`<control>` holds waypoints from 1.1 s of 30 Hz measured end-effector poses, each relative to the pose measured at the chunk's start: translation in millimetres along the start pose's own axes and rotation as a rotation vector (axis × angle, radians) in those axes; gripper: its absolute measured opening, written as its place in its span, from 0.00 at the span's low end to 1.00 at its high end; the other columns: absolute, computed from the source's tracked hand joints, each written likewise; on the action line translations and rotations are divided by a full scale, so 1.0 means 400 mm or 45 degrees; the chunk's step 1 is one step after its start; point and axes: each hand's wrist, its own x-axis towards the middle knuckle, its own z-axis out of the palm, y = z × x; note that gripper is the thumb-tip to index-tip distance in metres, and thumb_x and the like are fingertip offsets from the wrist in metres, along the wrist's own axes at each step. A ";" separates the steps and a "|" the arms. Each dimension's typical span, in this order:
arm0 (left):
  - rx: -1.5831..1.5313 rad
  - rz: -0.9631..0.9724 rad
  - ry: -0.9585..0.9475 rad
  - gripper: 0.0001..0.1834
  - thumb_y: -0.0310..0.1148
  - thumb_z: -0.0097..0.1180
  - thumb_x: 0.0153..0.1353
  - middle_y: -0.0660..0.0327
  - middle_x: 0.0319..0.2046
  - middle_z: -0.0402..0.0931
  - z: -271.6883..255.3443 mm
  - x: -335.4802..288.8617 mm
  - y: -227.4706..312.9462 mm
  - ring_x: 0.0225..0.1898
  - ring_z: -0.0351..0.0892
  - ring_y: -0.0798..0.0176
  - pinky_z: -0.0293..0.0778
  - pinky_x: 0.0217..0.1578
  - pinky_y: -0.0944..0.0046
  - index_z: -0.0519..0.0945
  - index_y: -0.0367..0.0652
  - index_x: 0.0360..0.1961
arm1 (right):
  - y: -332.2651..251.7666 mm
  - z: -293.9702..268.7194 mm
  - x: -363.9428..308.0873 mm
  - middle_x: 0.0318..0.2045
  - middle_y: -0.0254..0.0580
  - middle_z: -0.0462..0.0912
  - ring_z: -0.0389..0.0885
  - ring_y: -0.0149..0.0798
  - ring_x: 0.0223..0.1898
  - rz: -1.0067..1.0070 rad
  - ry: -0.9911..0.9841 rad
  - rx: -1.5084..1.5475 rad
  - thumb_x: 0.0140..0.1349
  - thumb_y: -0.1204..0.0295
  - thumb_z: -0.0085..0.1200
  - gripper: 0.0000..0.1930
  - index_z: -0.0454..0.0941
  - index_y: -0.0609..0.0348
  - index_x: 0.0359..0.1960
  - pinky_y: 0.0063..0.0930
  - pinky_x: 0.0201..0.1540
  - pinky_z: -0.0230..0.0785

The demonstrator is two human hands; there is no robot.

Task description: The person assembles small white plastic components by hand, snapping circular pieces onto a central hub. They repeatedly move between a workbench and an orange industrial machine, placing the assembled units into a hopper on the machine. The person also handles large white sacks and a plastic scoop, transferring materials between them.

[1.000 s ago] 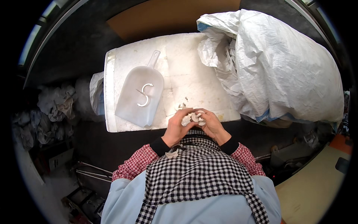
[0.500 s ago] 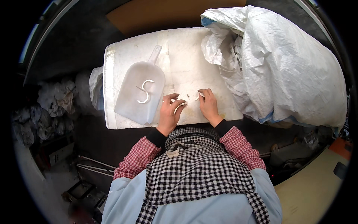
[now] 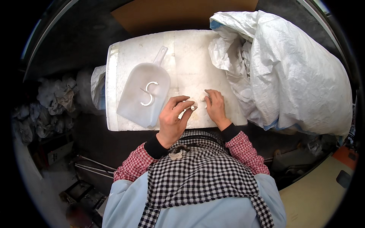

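Note:
My left hand (image 3: 173,118) pinches a small white plastic piece (image 3: 193,108), its rounded end with a hole showing past the fingertips. Just to its right, my right hand (image 3: 216,109) is curled low over the work surface. Something small and pale shows at its thumb and forefinger, too blurred to name. On the left lies a translucent white plastic scoop (image 3: 135,81), handle pointing away. In it rest two curved white plastic pieces (image 3: 151,99) that together form an S shape.
The hands work over a worn white slab (image 3: 190,53). A big white woven sack (image 3: 292,72) leans over its right side, mouth toward the slab. Brown cardboard (image 3: 182,15) lies beyond the far edge. Crumpled bags (image 3: 57,98) pile up at the left.
My left hand has risen a little and moved right, turning the white piece end-up. My right hand has shifted slightly right, its fingers curling more. The scoop stays put.

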 end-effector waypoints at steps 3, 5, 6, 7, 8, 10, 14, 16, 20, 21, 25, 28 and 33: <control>0.006 -0.031 0.013 0.10 0.20 0.62 0.47 0.55 0.36 0.76 0.003 0.005 -0.003 0.26 0.76 0.65 0.73 0.28 0.69 0.80 0.38 0.33 | -0.024 -0.032 0.009 0.41 0.45 0.75 0.73 0.46 0.43 -0.171 0.003 -0.107 0.54 0.77 0.51 0.14 0.73 0.60 0.44 0.37 0.46 0.65; -0.038 -0.132 -0.024 0.09 0.21 0.62 0.48 0.56 0.36 0.76 0.011 0.000 -0.027 0.26 0.75 0.66 0.73 0.28 0.70 0.80 0.37 0.33 | -0.098 -0.075 0.010 0.42 0.45 0.75 0.75 0.43 0.42 0.006 -0.096 0.377 0.53 0.78 0.54 0.17 0.72 0.60 0.47 0.34 0.43 0.68; -0.060 -0.182 -0.048 0.09 0.21 0.62 0.48 0.56 0.35 0.76 0.018 -0.006 -0.042 0.26 0.75 0.66 0.72 0.28 0.70 0.80 0.37 0.33 | -0.135 -0.090 0.013 0.42 0.44 0.75 0.76 0.41 0.42 0.100 -0.142 0.618 0.52 0.78 0.55 0.19 0.71 0.60 0.48 0.32 0.42 0.70; -0.118 -0.232 -0.077 0.09 0.21 0.62 0.49 0.56 0.36 0.76 0.024 -0.017 -0.057 0.27 0.75 0.67 0.72 0.29 0.70 0.80 0.36 0.34 | -0.152 -0.087 0.016 0.42 0.44 0.76 0.77 0.37 0.41 -0.010 -0.170 0.752 0.50 0.80 0.58 0.21 0.71 0.61 0.49 0.27 0.40 0.73; -0.176 -0.281 -0.107 0.09 0.21 0.61 0.49 0.56 0.37 0.75 0.029 -0.028 -0.071 0.29 0.75 0.67 0.72 0.30 0.71 0.79 0.36 0.34 | -0.162 -0.087 0.017 0.42 0.44 0.75 0.77 0.37 0.41 -0.066 -0.208 0.778 0.50 0.81 0.58 0.21 0.72 0.61 0.49 0.27 0.40 0.73; -0.375 -0.367 -0.129 0.10 0.20 0.60 0.50 0.56 0.39 0.74 0.035 -0.047 -0.091 0.33 0.74 0.68 0.72 0.33 0.71 0.78 0.34 0.36 | -0.179 -0.088 0.013 0.43 0.44 0.75 0.77 0.37 0.40 -0.179 -0.286 0.827 0.50 0.81 0.58 0.20 0.73 0.61 0.48 0.26 0.40 0.73; -0.646 -0.392 -0.125 0.11 0.18 0.58 0.52 0.56 0.42 0.72 0.019 -0.051 -0.080 0.40 0.73 0.67 0.72 0.38 0.71 0.77 0.31 0.38 | -0.201 -0.099 0.012 0.43 0.44 0.75 0.77 0.37 0.41 -0.190 -0.234 0.827 0.48 0.80 0.60 0.21 0.74 0.61 0.47 0.24 0.40 0.73; -0.636 -0.364 -0.122 0.11 0.17 0.56 0.53 0.55 0.43 0.72 0.004 -0.043 -0.055 0.42 0.73 0.66 0.73 0.40 0.70 0.77 0.31 0.39 | -0.223 -0.121 0.019 0.44 0.44 0.75 0.77 0.37 0.40 -0.219 -0.225 0.838 0.48 0.80 0.60 0.21 0.74 0.61 0.47 0.25 0.40 0.73; -0.663 -0.344 -0.139 0.13 0.14 0.54 0.53 0.55 0.43 0.72 -0.026 -0.019 0.001 0.44 0.74 0.64 0.74 0.44 0.68 0.76 0.31 0.42 | -0.256 -0.160 0.027 0.44 0.44 0.76 0.78 0.37 0.40 -0.242 -0.183 0.790 0.47 0.80 0.61 0.20 0.75 0.61 0.46 0.25 0.40 0.73; -0.682 -0.342 -0.162 0.14 0.14 0.54 0.53 0.54 0.43 0.72 -0.034 -0.014 0.015 0.45 0.74 0.63 0.74 0.45 0.68 0.75 0.31 0.43 | -0.257 -0.166 0.028 0.43 0.44 0.76 0.78 0.38 0.40 -0.251 -0.151 0.754 0.47 0.79 0.62 0.20 0.76 0.61 0.45 0.25 0.40 0.73; -0.901 -0.411 -0.166 0.18 0.14 0.54 0.53 0.55 0.44 0.72 -0.051 -0.006 0.052 0.44 0.75 0.64 0.73 0.45 0.68 0.73 0.30 0.47 | -0.278 -0.199 0.036 0.41 0.44 0.78 0.78 0.39 0.37 -0.352 0.025 0.574 0.45 0.78 0.63 0.20 0.77 0.62 0.44 0.25 0.38 0.73; -0.808 -0.337 -0.200 0.19 0.14 0.55 0.52 0.56 0.43 0.72 -0.065 0.002 0.056 0.42 0.75 0.66 0.73 0.43 0.69 0.73 0.30 0.48 | -0.292 -0.217 0.039 0.39 0.43 0.78 0.78 0.40 0.36 -0.472 0.172 0.441 0.44 0.77 0.64 0.21 0.77 0.63 0.43 0.26 0.36 0.73; -0.599 -0.243 -0.205 0.19 0.16 0.57 0.52 0.58 0.40 0.72 -0.066 -0.001 0.061 0.36 0.73 0.70 0.71 0.40 0.72 0.74 0.32 0.47 | -0.302 -0.234 0.045 0.37 0.44 0.79 0.79 0.41 0.35 -0.516 0.263 0.370 0.42 0.77 0.66 0.21 0.78 0.64 0.42 0.27 0.35 0.72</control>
